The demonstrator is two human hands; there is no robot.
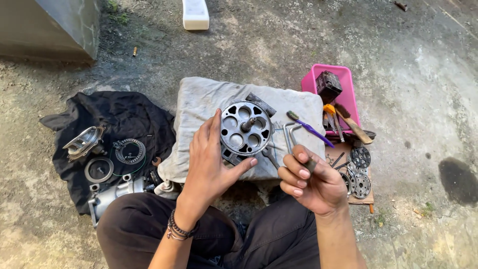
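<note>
The left hand (211, 162) cupped the round metal cylinder block (246, 128) from its left side at the centre of the frame, thumb at its lower edge, while the right hand (311, 182) pinched a small dark cylindrical part (309, 165) between the fingertips. Steadying the block on the grey cushion (209, 102) looked wise, as its central shaft stood upright. Hex keys (290, 134) and a purple toothbrush (311, 129) lay just right of the block, crowding that side; a pink tray (348, 82) sat upper right, housings on a black cloth (119, 112) left.
</note>
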